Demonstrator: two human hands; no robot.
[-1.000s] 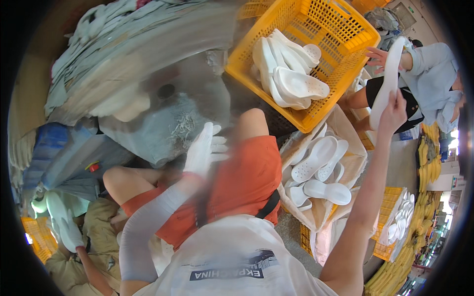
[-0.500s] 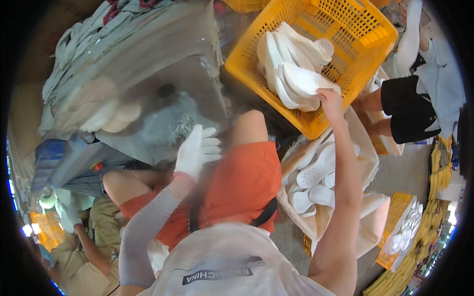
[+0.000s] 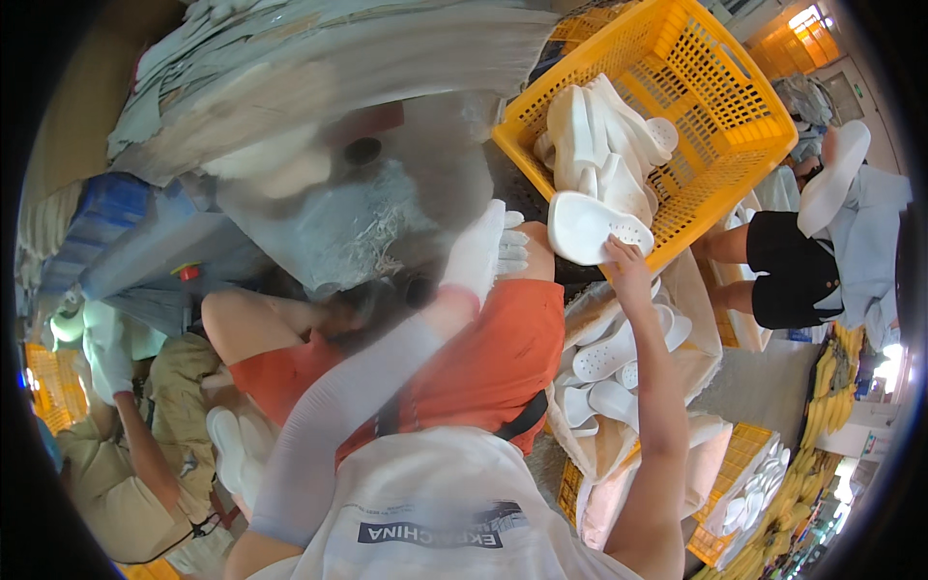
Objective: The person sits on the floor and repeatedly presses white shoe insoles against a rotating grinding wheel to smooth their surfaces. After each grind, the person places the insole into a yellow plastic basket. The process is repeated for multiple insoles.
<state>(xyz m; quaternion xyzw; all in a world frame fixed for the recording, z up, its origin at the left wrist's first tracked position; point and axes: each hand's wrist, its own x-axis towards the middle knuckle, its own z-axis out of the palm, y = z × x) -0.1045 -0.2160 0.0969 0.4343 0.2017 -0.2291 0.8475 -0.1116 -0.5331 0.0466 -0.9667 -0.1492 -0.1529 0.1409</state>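
My right hand [image 3: 628, 271] is bare and pinches the perforated end of a white foam clog [image 3: 583, 226]. That clog is tilted over the near left edge of a yellow plastic crate [image 3: 727, 155]. A pile of similar white clogs [image 3: 583, 135] fills the crate's left part. In a white knit glove with a long pale sleeve, my left hand [image 3: 491, 249] reaches over my knee beside the crate. Its fingers are stretched out and hold nothing, a short way left of the clog.
A dusty grey machine [image 3: 319, 222] with a blurred pale round part stands ahead on the left. Right of my legs is a cloth-lined container [image 3: 710, 333] of white clogs. A co-worker's gloved hand [image 3: 106, 348] shows at far left; another person [image 3: 831, 256] stands at right holding a white piece.
My right hand has drawn the clog off the pile toward me, to the crate's edge. My left hand has moved right and up toward it. The view has shifted slightly.
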